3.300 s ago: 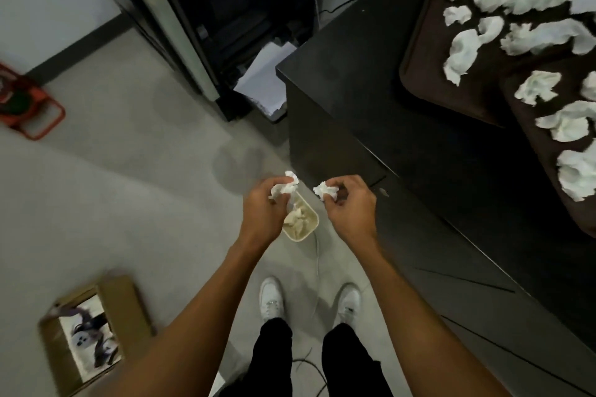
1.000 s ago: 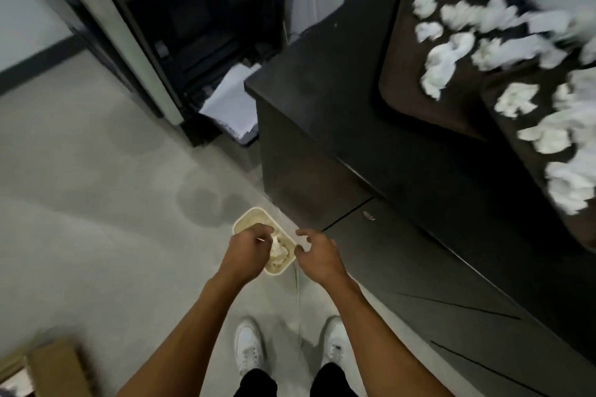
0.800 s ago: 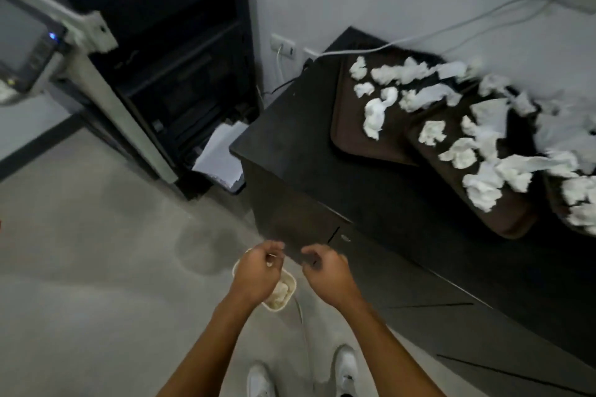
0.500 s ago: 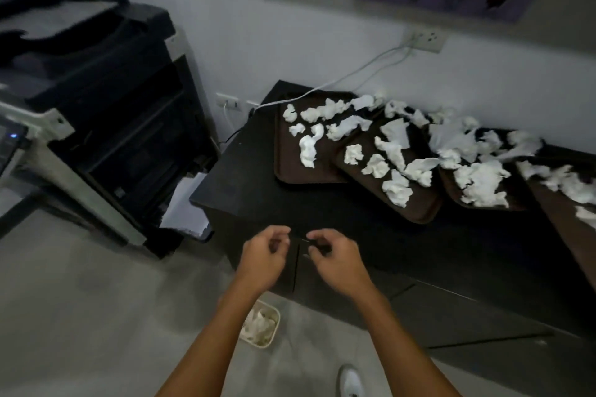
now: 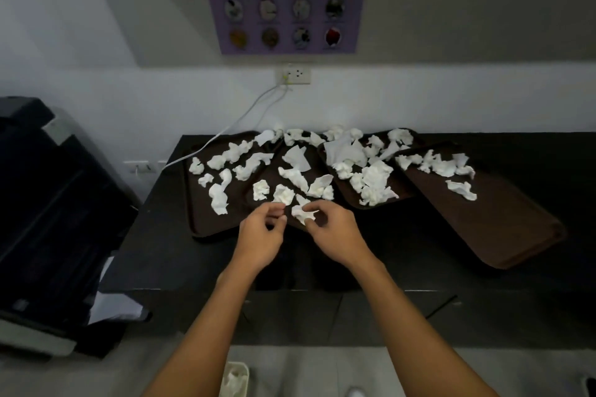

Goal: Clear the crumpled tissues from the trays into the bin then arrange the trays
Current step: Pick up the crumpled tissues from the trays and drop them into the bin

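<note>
Several dark brown trays lie overlapping on a black cabinet top, from the leftmost tray (image 5: 198, 222) to the rightmost tray (image 5: 503, 229). Crumpled white tissues (image 5: 374, 177) are scattered over all of them. My right hand (image 5: 338, 230) pinches one crumpled tissue (image 5: 302, 214) at the near edge of the second tray. My left hand (image 5: 261, 234) hovers just beside it with loosely curled fingers, holding nothing, its fingertips close to another tissue (image 5: 283, 194). The small cream bin (image 5: 237, 377) with tissues inside stands on the floor below, between my forearms.
A large dark copier (image 5: 48, 209) stands to the left of the cabinet, with white paper in its lower tray. A white cable (image 5: 235, 126) runs from a wall socket (image 5: 293, 76) onto the cabinet's back left. A poster (image 5: 285, 10) hangs above.
Both hands let their tissues go into the bin and rose from the floor to the trays. The view lifted to the cabinet top. My right hand has taken hold of a fresh tissue.
</note>
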A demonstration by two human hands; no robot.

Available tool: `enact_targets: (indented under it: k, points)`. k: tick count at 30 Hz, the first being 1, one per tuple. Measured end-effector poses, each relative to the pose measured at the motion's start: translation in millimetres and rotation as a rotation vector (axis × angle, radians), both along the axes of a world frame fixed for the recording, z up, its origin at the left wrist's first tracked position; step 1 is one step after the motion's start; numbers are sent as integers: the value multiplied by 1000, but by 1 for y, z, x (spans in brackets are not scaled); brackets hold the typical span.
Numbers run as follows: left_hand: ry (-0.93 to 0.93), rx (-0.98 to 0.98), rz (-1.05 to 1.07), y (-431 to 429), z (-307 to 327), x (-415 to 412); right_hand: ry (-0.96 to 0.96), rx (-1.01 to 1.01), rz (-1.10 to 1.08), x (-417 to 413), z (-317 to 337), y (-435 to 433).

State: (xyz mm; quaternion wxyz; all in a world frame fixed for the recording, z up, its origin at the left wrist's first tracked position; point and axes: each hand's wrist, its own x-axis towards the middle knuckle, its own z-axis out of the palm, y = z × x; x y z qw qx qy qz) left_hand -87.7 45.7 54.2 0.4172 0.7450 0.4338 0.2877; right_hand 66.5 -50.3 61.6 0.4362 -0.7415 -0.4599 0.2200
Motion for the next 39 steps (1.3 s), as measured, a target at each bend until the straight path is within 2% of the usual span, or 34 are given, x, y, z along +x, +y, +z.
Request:
enact_targets:
  k: [5, 9, 12, 18, 22, 24, 30, 39]
  points:
    - [34, -9, 1, 10, -2, 45, -24, -4, -26, 54, 2, 4]
    - [128, -3, 6, 26, -23, 75, -9, -46, -20, 91, -6, 11]
    - [239, 5, 12, 38, -48, 93, -3, -84, 4, 112, -17, 15]
    - [578, 66, -37, 50, -76, 119, 8, -137, 61, 143, -38, 22]
    - [682, 148, -31, 51, -85, 131, 25, -132, 95, 156, -48, 27]
    - [657, 184, 1, 49, -89, 134, 38, -128, 106, 160, -53, 31]
    - [350, 131, 121, 45, -87, 130, -21, -131, 126, 165, -62, 51]
    - [198, 147, 182, 47, -67, 118, -294, -229, 245, 151, -80, 98]
